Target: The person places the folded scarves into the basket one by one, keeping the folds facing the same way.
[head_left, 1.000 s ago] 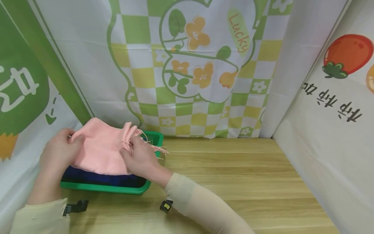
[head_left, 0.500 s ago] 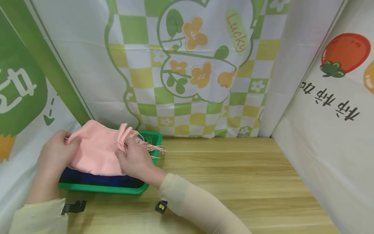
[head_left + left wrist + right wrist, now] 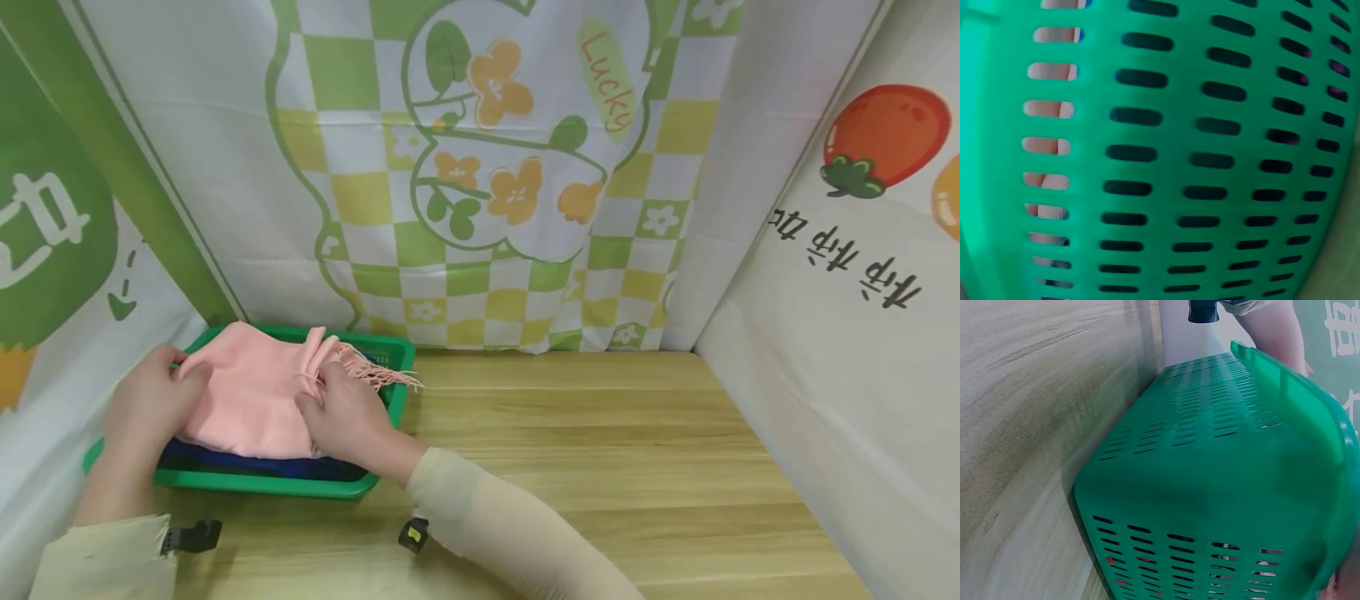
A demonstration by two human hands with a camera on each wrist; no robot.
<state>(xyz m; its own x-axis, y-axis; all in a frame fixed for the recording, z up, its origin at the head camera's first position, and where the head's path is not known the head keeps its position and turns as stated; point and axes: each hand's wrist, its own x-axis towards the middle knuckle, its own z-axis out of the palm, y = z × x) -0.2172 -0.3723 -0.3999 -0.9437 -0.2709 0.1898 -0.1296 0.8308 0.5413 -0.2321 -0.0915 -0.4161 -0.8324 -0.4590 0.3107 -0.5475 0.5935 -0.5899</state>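
A folded pink scarf with a fringe lies over the mouth of a green plastic basket. At the scarf's left edge my left hand pinches the cloth between thumb and fingers. My right hand grips its right end, beside the fringe, which hangs across the basket's right rim. Dark blue cloth shows in the basket below the scarf. In the left wrist view the slotted basket wall fills most of the picture. The right wrist view has the basket's corner close up.
The basket stands on a wood-grain table, near the back left corner. Behind it hangs a green-and-yellow checked cloth. White printed sheets line the left and right sides, the right sheet bearing a strawberry print.
Both hands have lowered the scarf slightly into the basket, so more of the back and left rim shows. Both still hold the cloth.
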